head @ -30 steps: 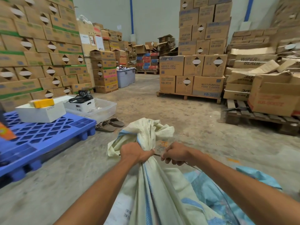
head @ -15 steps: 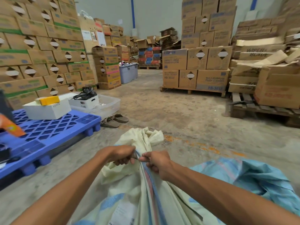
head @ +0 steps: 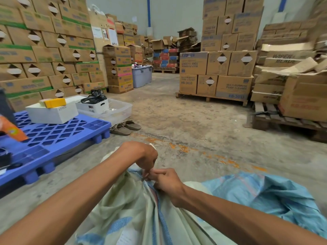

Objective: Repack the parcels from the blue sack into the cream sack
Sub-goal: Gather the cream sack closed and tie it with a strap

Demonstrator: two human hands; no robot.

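Note:
The cream sack [head: 131,206] with blue stripes stands full on the concrete floor right in front of me, its neck bunched together. My left hand [head: 141,154] is closed over the gathered neck from above. My right hand [head: 166,181] pinches the same bunched fabric just below it, fingers touching the left hand's fingers. Whether a cord is held there I cannot tell. The blue sack [head: 261,195] lies slack and crumpled on the floor to the right, against the cream sack. No parcels are visible.
A blue plastic pallet [head: 53,138] with a white box [head: 53,112] lies at the left, and a pair of sandals [head: 125,127] beside it. Stacked cartons line the left wall. Wooden pallets with cartons [head: 214,75] stand ahead and right [head: 286,119].
The loose top of the cream sack has been pulled down and gathered tight. Both hands have come closer together on the neck, and my view has dropped nearer to the sack.

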